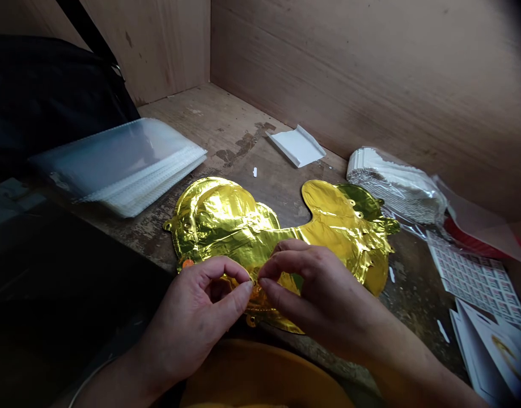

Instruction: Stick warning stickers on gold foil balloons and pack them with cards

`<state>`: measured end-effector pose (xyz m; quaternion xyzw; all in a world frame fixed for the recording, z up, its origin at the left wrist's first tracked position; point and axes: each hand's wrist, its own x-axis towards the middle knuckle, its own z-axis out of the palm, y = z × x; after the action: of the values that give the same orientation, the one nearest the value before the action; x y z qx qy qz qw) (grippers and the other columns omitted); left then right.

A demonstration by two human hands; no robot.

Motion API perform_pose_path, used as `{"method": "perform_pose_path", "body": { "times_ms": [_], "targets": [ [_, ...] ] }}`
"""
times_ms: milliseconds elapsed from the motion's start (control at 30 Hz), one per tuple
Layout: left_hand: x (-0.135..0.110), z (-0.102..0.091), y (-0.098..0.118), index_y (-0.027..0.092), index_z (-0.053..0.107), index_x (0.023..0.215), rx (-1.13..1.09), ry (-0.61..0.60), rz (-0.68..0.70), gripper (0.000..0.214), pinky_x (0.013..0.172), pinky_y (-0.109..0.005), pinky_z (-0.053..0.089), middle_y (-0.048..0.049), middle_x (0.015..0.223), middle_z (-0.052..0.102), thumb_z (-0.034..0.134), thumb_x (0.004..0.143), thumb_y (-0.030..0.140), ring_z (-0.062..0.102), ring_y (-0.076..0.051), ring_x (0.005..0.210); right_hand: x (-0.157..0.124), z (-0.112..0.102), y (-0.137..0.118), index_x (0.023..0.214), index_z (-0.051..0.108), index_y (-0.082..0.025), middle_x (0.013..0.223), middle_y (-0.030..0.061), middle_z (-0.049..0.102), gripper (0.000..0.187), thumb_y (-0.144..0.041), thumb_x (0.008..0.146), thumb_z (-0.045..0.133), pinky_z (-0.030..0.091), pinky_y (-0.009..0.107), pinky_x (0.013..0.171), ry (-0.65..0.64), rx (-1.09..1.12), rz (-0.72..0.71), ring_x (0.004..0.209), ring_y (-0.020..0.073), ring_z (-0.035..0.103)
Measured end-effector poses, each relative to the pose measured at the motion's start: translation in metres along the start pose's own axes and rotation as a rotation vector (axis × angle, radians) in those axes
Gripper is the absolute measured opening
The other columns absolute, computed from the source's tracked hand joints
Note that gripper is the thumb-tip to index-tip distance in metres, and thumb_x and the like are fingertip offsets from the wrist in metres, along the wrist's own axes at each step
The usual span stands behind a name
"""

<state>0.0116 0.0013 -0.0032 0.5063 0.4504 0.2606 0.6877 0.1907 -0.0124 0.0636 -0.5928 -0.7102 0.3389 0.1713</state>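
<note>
Flat gold foil balloons (226, 212) lie in an overlapping heap on the worn wooden tabletop, with small ringed tabs along their edges. Over the near part of the foil, my left hand (211, 300) is closed, thumb and forefinger pinched together. My right hand (311, 277) makes the same pinch just beside it, the fingertips of both hands almost touching. Whatever sits between the fingertips is too small to make out; it may be an edge or tab of the foil. A small orange spot (187, 264) shows by the left knuckles.
A stack of clear plastic sleeves (136, 164) lies at left, near a black bag (51, 102). Toward the back are a folded white paper (298, 146) and a plastic-wrapped white bundle (396, 184). A sticker sheet (477, 277) and printed cards (490, 351) lie at right. Wooden walls enclose the back.
</note>
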Motion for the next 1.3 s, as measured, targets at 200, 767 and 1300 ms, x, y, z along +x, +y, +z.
{"method": "perform_pose_path", "body": {
  "times_ms": [200,767,1300],
  "targets": [
    [0.003,0.001,-0.001,0.02,0.063,0.08,-0.067,-0.021,0.021,0.017,0.049,-0.017,0.035,0.0032,0.066,0.055,0.066,0.083,0.037,0.043,-0.008,0.057,0.001,0.008,0.001,0.064,0.065,-0.016,0.068,-0.002,0.057,0.009,-0.013,0.072,0.062,0.038,0.02,0.055,0.083,0.233,0.162,0.063,0.0091,0.051],
    [0.014,-0.018,0.017,0.019,0.068,0.081,-0.025,-0.204,-0.012,0.016,0.056,-0.017,0.044,0.002,0.069,0.06,0.071,0.08,0.035,0.054,-0.009,0.061,0.003,-0.001,-0.002,0.071,0.063,-0.017,0.065,-0.0037,0.058,0.008,-0.011,0.076,0.06,0.037,0.018,0.052,-0.046,0.293,0.152,0.061,0.0087,0.05],
    [0.008,0.005,0.001,0.018,0.063,0.076,-0.332,-0.006,0.006,0.02,0.052,-0.018,0.043,0.0037,0.06,0.055,0.065,0.086,0.035,0.049,-0.008,0.055,-0.013,0.045,0.009,0.086,0.063,-0.015,0.076,0.0033,0.062,0.022,-0.037,0.087,0.06,0.047,0.026,0.059,0.217,0.794,0.299,0.065,0.0132,0.055]
  ]
}}
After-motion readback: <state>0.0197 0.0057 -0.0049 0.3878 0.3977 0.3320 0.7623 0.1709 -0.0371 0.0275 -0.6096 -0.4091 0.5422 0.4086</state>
